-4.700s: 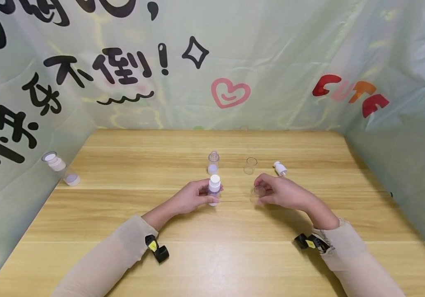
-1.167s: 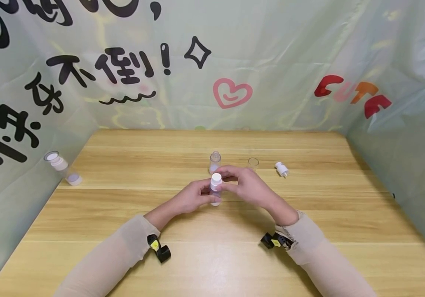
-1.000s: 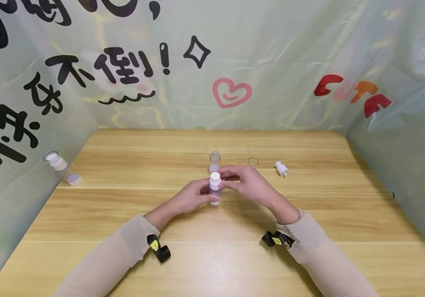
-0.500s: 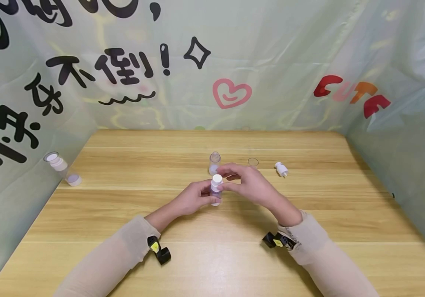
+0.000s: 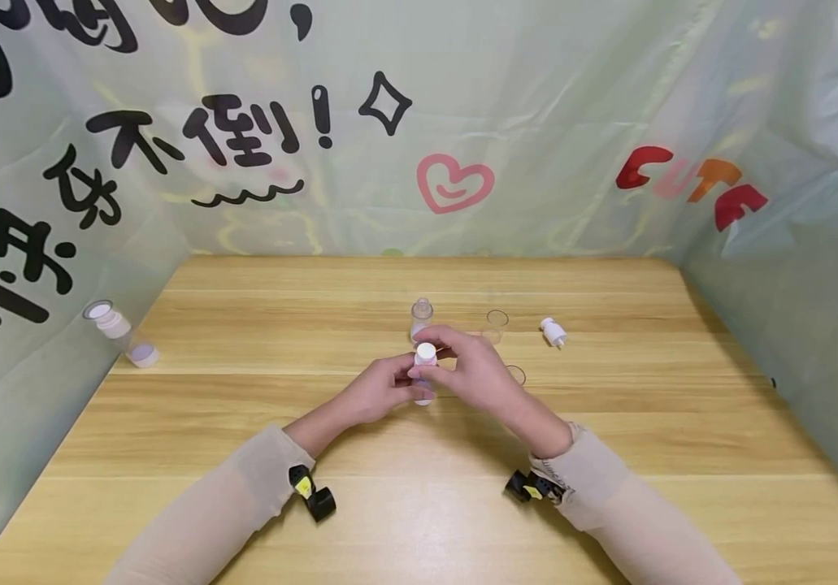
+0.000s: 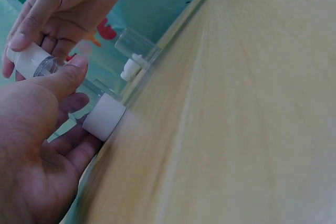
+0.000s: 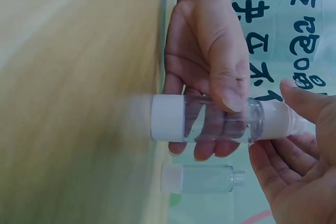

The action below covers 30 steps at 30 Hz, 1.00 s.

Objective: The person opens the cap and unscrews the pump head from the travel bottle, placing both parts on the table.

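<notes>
A small clear bottle [image 7: 215, 121] with a white base stands upright on the table, its white pump top [image 5: 426, 355] on its neck. My left hand [image 5: 375, 396] grips the clear body low down, thumb on the near side. From the right, my right hand [image 5: 480, 374] pinches the white pump top between thumb and fingers. Partly behind my right wrist, a clear cap [image 5: 517, 375] shows just its rim. Behind the hands stands a second clear bottle [image 5: 422, 313] with no pump top.
Another clear cap [image 5: 497, 327] stands farther back, right of the second bottle. A loose white pump top [image 5: 553, 331] lies beyond it. At the table's left edge stands a bottle [image 5: 120, 333] with its white top on. Printed sheeting [image 5: 565, 187] encloses the table's back and sides.
My right hand has let go of a clear cap on the table and moved left to the bottle's pump top. In the last half second it shifted slightly left. My left hand keeps its grip.
</notes>
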{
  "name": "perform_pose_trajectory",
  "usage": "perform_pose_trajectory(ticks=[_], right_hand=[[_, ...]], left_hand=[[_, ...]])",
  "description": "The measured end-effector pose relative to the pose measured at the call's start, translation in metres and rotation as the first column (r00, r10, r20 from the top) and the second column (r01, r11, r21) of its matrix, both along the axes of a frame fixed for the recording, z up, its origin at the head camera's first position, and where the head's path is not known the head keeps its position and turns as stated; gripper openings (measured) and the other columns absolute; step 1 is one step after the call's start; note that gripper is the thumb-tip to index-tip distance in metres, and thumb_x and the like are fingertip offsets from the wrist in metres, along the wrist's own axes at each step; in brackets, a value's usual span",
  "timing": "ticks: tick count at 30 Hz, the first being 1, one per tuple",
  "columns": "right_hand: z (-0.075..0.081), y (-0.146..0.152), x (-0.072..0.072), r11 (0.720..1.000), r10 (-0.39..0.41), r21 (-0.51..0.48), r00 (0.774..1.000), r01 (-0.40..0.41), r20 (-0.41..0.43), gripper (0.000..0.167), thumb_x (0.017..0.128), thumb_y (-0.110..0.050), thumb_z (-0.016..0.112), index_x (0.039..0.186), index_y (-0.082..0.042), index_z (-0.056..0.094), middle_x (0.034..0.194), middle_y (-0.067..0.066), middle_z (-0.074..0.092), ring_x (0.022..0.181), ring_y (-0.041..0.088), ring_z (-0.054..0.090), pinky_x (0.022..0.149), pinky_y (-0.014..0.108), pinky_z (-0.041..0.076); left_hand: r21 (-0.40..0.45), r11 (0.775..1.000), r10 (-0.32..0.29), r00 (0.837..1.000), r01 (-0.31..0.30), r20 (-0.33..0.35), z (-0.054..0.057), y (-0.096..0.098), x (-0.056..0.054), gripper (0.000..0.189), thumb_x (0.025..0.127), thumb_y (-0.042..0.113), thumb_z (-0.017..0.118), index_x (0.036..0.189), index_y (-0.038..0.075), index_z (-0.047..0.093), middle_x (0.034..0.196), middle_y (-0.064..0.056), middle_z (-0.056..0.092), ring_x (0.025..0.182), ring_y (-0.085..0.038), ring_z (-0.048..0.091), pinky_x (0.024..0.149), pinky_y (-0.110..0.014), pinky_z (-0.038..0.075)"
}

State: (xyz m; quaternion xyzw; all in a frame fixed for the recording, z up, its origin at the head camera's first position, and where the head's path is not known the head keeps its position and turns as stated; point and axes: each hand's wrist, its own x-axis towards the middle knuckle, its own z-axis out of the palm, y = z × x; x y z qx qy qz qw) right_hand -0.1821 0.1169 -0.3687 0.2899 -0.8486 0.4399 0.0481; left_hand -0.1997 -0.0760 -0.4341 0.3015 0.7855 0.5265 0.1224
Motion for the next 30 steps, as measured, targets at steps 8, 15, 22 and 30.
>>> perform_pose_trajectory(ticks=[8, 15, 22, 30], right_hand=[[0.001, 0.003, 0.000, 0.999, -0.008, 0.042, 0.999, 0.005, 0.051, 0.038, 0.085, -0.020, 0.079, 0.119, -0.009, 0.066, 0.102, 0.001, 0.071, 0.092, 0.017, 0.067, 0.081, 0.036, 0.057], [0.003, 0.009, -0.004, 0.997, 0.025, 0.072, 0.996, -0.031, 0.091, 0.036, 0.087, -0.023, 0.076, 0.119, -0.008, 0.067, 0.099, -0.005, 0.071, 0.091, 0.010, 0.066, 0.083, 0.030, 0.055], [0.006, 0.014, -0.009, 0.993, 0.082, 0.080, 0.990, -0.091, 0.115, 0.030, 0.090, -0.021, 0.074, 0.117, -0.009, 0.069, 0.102, -0.003, 0.071, 0.092, 0.009, 0.066, 0.084, 0.030, 0.055], [0.009, 0.019, -0.009, 0.976, 0.139, 0.153, 0.984, -0.155, 0.108, 0.033, 0.094, -0.020, 0.068, 0.125, -0.008, 0.066, 0.111, -0.001, 0.070, 0.098, 0.011, 0.066, 0.086, 0.035, 0.055]], left_hand=[[0.010, 1.000, 0.003, 1.000, -0.003, 0.012, 0.001, 0.001, 0.000, 0.029, 0.091, 0.017, 0.071, 0.119, 0.007, 0.065, 0.115, -0.006, 0.068, 0.099, -0.012, 0.064, 0.084, -0.026, 0.054], [-0.017, 1.000, -0.001, 1.000, 0.001, -0.017, 0.001, 0.000, 0.000, 0.026, 0.091, 0.020, 0.072, 0.115, 0.011, 0.065, 0.103, 0.000, 0.070, 0.091, -0.011, 0.063, 0.081, -0.027, 0.054], [-0.031, 0.999, 0.006, 1.000, -0.007, -0.021, 0.000, 0.000, 0.000, 0.032, 0.091, 0.022, 0.072, 0.120, 0.012, 0.064, 0.106, 0.003, 0.069, 0.095, -0.011, 0.064, 0.085, -0.028, 0.054], [-0.031, 0.999, 0.005, 1.000, -0.006, -0.010, 0.000, -0.001, 0.000, 0.035, 0.092, 0.022, 0.071, 0.123, 0.010, 0.063, 0.111, -0.002, 0.069, 0.099, -0.012, 0.064, 0.087, -0.028, 0.053]])
